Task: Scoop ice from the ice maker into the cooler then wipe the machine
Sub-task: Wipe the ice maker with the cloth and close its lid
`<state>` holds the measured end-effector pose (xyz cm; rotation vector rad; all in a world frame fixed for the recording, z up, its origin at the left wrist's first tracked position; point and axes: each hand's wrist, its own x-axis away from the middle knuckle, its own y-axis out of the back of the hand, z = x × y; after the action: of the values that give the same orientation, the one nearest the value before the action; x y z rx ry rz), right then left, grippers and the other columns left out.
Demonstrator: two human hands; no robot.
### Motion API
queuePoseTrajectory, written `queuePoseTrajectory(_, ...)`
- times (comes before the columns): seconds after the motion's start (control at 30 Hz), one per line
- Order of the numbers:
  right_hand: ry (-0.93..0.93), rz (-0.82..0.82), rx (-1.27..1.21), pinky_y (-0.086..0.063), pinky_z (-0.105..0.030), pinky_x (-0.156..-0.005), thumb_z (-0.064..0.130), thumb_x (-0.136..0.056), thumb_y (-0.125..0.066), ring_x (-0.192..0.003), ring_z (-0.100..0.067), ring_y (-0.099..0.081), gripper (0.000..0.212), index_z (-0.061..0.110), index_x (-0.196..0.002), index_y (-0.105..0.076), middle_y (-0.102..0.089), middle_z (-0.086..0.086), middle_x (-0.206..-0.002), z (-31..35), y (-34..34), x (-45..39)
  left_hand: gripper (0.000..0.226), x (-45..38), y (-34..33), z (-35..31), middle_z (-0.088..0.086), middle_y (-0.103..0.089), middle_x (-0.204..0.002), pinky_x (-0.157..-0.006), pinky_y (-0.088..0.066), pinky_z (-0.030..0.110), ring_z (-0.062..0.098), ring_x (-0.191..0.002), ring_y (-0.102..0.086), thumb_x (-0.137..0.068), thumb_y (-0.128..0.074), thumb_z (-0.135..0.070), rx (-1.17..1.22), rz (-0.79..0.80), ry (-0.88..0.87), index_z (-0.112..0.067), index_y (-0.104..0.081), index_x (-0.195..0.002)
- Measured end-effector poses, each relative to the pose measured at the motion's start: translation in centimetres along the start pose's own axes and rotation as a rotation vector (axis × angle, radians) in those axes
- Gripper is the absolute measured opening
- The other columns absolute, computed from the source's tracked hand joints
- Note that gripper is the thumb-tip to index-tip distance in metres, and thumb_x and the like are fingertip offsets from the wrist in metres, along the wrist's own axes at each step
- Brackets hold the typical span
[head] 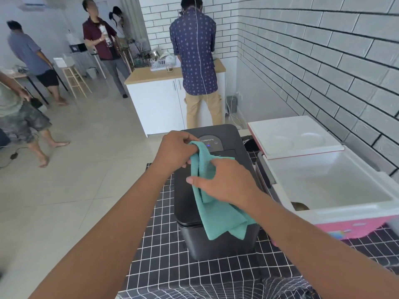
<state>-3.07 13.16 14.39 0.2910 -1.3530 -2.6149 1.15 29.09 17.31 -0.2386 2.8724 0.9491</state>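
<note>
**Both hands gather a teal cloth over the closed ice maker**

The left hand (176,151) pinches the top corner of a teal cloth (216,203), its fingers closed on the fabric. The right hand (226,182) lies on the cloth lower down, thumb out to the left; its fingers are hidden beneath the hand, so how firmly they clutch it cannot be told. The cloth hangs over the lid and front of the black ice maker (216,240), covering much of its top; only part of the control panel shows above the hands. The machine stands on a black, white-gridded tablecloth (164,260). Just to its right sits the open cooler (323,184), white inside with a pink outer wall, its lid (293,137) tilted back. A dark rounded object at its near rim is cut off by the forearm and cannot be identified. No ice can be made out inside.
</note>
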Motion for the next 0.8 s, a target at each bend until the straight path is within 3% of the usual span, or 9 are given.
queuePoseTrajectory(0.1,0.028,-0.105,0.113,-0.031,-0.028,-0.053,0.052,-0.078,-0.054,-0.064,-0.018,-0.054,0.034,0.022,-0.064,-0.046,-0.05,0.007,-0.063,0.2,-1.2,-0.3,0.015,0.0,0.5,0.2,0.005,-0.064,-0.053,-0.044,-0.048,0.023,0.012,-0.043,-0.054,-0.077,-0.063,-0.011,-0.021,0.059,0.05,-0.019,-0.074,-0.081)
queuePoseTrajectory(0.2,0.018,-0.143,0.094,-0.027,-0.028,-0.048,0.035,-0.078,-0.052,-0.055,-0.023,-0.044,0.035,0.015,-0.054,-0.037,-0.042,0.001,-0.052,-0.6,-0.7,-1.1,0.012,0.3,1.0,1.7,-0.003,-0.063,-0.053,-0.049,-0.046,0.019,0.006,-0.045,-0.051,-0.078,-0.068,-0.014,-0.029,0.077,0.064,-0.021,-0.076,-0.084)
queuePoseTrajectory(0.27,0.057,-0.097,-0.015,-0.041,-0.031,-0.051,0.03,-0.077,-0.056,-0.06,-0.024,-0.053,0.024,0.012,-0.061,-0.056,-0.057,-0.001,-0.058,-1.7,0.0,-1.7,0.012,0.5,1.4,2.9,-0.006,-0.067,-0.062,-0.053,-0.046,0.018,0.004,-0.051,-0.054,-0.078,-0.07,-0.015,-0.06,0.062,0.041,-0.021,-0.077,-0.085)
queuePoseTrajectory(0.33,0.116,-0.024,-0.091,-0.05,-0.032,-0.067,0.025,-0.08,-0.061,-0.073,-0.019,-0.062,0.013,0.018,-0.078,-0.071,-0.069,0.004,-0.076,-2.6,0.6,-1.5,0.016,0.6,1.5,3.9,-0.01,-0.067,-0.061,-0.05,-0.044,0.017,0.004,-0.049,-0.054,-0.079,-0.067,-0.012,-0.072,0.057,0.054,-0.023,-0.077,-0.085)
queuePoseTrajectory(0.47,0.234,0.034,-0.086,-0.048,-0.033,-0.072,0.029,-0.084,-0.066,-0.073,-0.011,-0.059,0.011,0.019,-0.086,-0.071,-0.068,0.007,-0.078,-3.6,-0.6,0.0,0.03,0.9,1.3,4.9,-0.006,-0.068,-0.07,-0.048,-0.047,0.021,0.01,-0.051,-0.06,-0.084,-0.052,-0.007,-0.108,0.121,0.051,-0.026,-0.074,-0.09)
queuePoseTrajectory(0.6,0.314,-0.085,-0.231,-0.047,-0.026,-0.07,0.023,-0.086,-0.067,-0.07,-0.008,-0.056,0.016,0.026,-0.102,-0.064,-0.062,0.01,-0.077,-3.6,-0.9,1.4,0.04,1.3,1.3,5.9,-0.001,-0.069,-0.066,-0.052,-0.053,0.026,0.012,-0.054,-0.062,-0.083,-0.045,0.003,-0.055,0.178,0.04,-0.025,-0.073,-0.091)
queuePoseTrajectory(0.7,0.527,-0.1,-0.039,-0.05,-0.033,-0.064,0.008,-0.088,-0.062,-0.071,-0.018,-0.057,0.015,0.018,-0.096,-0.069,-0.061,0.003,-0.084,-3.6,-0.8,2.7,0.044,1.4,1.5,6.7,-0.008,-0.066,-0.08,-0.052,-0.048,0.018,0.005,-0.06,-0.06,-0.081,-0.051,0.011,-0.013,0.163,-0.034,-0.027,-0.074,-0.087)
queuePoseTrajectory(0.8,0.563,-0.021,0.139,-0.047,-0.029,-0.057,-0.003,-0.081,-0.06,-0.069,-0.021,-0.057,0.022,0.013,-0.086,-0.075,-0.06,-0.002,-0.08,-3.5,-0.5,3.7,0.047,1.0,1.7,7.6,-0.004,-0.06,-0.099,-0.072,-0.048,0.014,0.002,-0.084,-0.06,-0.078,-0.062,0.013,-0.148,0.199,-0.143,-0.029,-0.074,-0.093)
